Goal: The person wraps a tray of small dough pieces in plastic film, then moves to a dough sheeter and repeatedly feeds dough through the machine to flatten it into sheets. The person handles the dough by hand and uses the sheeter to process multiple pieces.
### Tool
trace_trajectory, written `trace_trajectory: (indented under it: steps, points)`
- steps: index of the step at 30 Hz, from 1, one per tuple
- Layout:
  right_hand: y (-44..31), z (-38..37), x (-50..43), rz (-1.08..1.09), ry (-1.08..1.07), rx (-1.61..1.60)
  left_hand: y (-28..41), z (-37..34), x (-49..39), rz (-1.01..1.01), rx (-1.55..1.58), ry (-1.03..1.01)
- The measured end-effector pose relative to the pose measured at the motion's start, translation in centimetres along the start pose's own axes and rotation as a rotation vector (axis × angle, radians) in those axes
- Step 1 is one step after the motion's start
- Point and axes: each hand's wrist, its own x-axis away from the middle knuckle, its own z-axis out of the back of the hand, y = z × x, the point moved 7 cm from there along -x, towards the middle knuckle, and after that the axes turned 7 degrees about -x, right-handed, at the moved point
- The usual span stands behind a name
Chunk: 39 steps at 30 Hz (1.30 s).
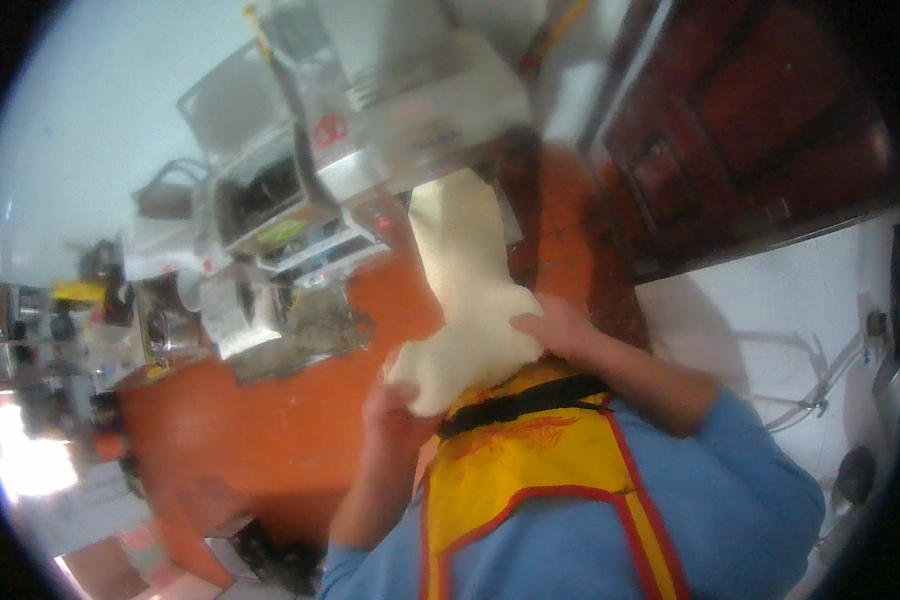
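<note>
A pale cream, soft-looking sheet (469,255), dough or cloth, hangs in front of my yellow apron (525,457) with red edging. The picture is blurred, so its material cannot be told. Its wide near end spreads between my hands and its narrower part reaches away over the orange floor. My left hand (401,409) grips the near left corner, the fingers partly hidden by the sheet. Higher and to the right, my right hand (559,326) pinches the other edge, its thumb on top. A black band (525,405) crosses the apron just below the sheet.
White boxes (450,120) stand beyond the sheet. To their left are an open-fronted, box-like appliance (259,187) and shelves with mixed items. A dark red panelled door or cabinet (757,127) fills the upper right, beside a pale wall. Orange floor (270,427) lies at left.
</note>
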Motion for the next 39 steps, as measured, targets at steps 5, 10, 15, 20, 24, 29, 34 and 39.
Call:
trace_trajectory:
  steps: [5, 10, 15, 20, 24, 29, 34, 39]
  points:
    - [2.2, 0.0, -7.4, -0.082, 0.015, -0.224, 0.7, 1.7, -6.6, -0.045, -0.027, 0.084]
    - [4.4, 1.2, -15.9, -0.237, 0.039, -0.297, 1.6, 4.3, -14.1, -0.012, -0.133, 0.25]
    - [6.9, 3.2, -27.0, -0.464, -0.091, -0.558, 2.5, 8.7, -25.8, -0.012, -0.148, 0.244]
    - [10.5, 6.6, -42.8, -0.385, 0.122, -0.986, 3.9, 18.8, -41.6, -0.003, -1.443, 0.335]
    - [15.9, 10.1, -46.9, -0.325, 0.161, -0.692, -0.1, 29.2, -44.3, 0.136, -0.764, 0.649]
    - [25.5, 11.8, -45.7, -0.476, 0.118, -0.323, -7.9, 37.2, -41.5, 0.594, -1.237, 0.732]
    - [35.3, 11.5, -47.4, -0.471, 0.184, -0.157, -11.0, 40.7, -44.4, -0.205, -1.87, 0.581]
    - [41.2, 8.9, -50.6, -0.365, 0.165, 0.066, -17.8, 48.8, -38.8, 0.396, -1.475, 0.573]
